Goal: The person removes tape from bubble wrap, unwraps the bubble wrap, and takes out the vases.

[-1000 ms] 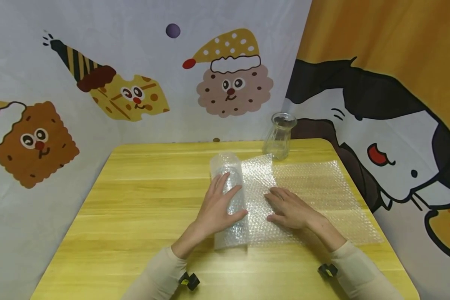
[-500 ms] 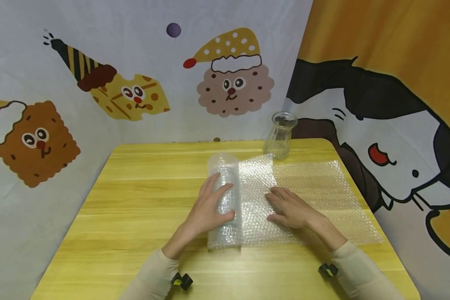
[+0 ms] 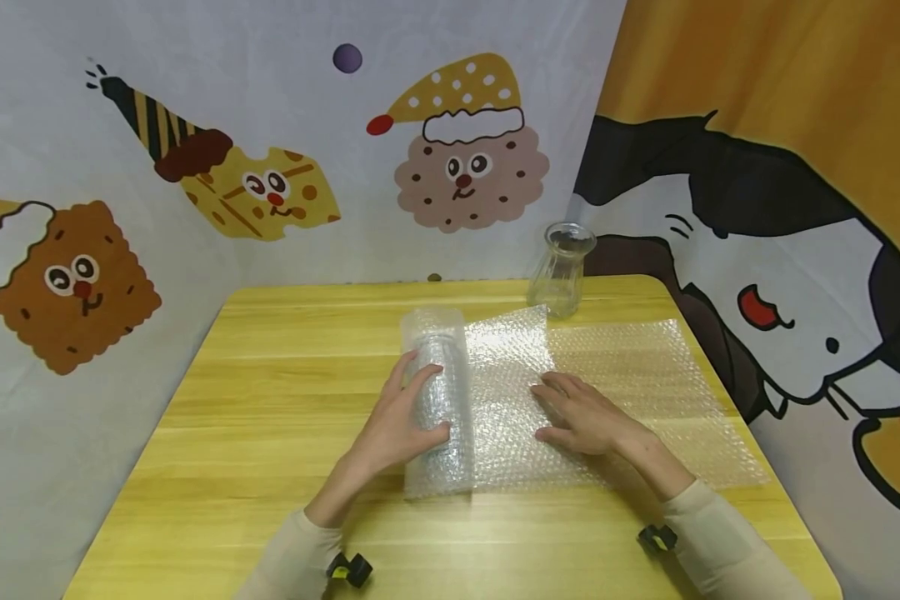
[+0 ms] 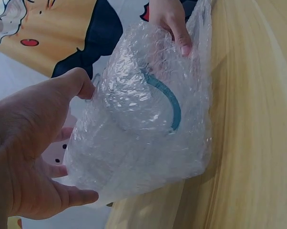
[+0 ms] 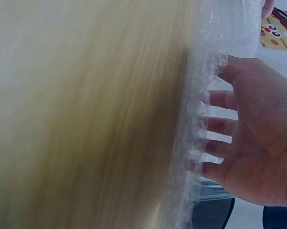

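A roll of bubble wrap (image 3: 450, 392) lies lengthwise at the middle of the table, with a clear, round-ended object wrapped inside. Through its end, in the left wrist view, a teal curved band (image 4: 169, 100) shows; what the object is I cannot tell. My left hand (image 3: 393, 425) rests on the roll's left side and top, fingers and thumb spread apart over it. To the right, the unrolled bubble wrap sheet (image 3: 506, 442) stays joined to the roll. My right hand (image 3: 592, 417) presses on this sheet with its fingers extended, as the right wrist view also shows.
A clear glass vase (image 3: 558, 275) stands upright at the table's back right, just behind the sheet. The wooden table (image 3: 270, 400) reaches to a cartoon-printed cloth (image 3: 285, 100) at the back. Bare tabletop extends left of the roll.
My left hand and the roll have shifted to the left, and more flat wrap now shows between the roll and my right hand. The right hand has stayed in place.
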`<action>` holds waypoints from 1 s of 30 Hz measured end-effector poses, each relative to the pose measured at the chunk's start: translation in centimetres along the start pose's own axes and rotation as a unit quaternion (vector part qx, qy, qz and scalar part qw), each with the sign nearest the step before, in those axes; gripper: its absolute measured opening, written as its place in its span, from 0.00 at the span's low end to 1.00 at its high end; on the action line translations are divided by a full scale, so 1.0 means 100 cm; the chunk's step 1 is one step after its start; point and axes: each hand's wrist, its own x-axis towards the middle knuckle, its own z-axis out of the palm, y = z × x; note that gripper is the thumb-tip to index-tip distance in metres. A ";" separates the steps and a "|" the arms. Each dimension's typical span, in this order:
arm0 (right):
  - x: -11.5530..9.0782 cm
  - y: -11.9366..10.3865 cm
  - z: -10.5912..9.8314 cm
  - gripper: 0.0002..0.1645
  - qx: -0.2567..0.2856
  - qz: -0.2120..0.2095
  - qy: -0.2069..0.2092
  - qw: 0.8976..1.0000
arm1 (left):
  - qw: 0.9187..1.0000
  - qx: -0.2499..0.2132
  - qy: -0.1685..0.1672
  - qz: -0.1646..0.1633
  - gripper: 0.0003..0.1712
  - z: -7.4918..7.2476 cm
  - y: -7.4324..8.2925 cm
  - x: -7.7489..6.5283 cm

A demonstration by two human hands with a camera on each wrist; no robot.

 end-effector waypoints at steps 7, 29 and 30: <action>0.002 0.000 0.001 0.46 0.002 -0.005 0.001 1.000 | 1.000 -0.016 -0.008 -0.002 0.56 -0.006 -0.010 -0.002; 0.002 0.000 0.000 0.46 0.004 -0.002 0.002 1.000 | 0.990 -0.134 -0.027 0.025 0.53 -0.023 -0.053 -0.018; 0.002 0.000 0.000 0.46 0.005 -0.002 0.001 1.000 | 0.990 -0.134 -0.027 0.025 0.53 -0.024 -0.054 -0.018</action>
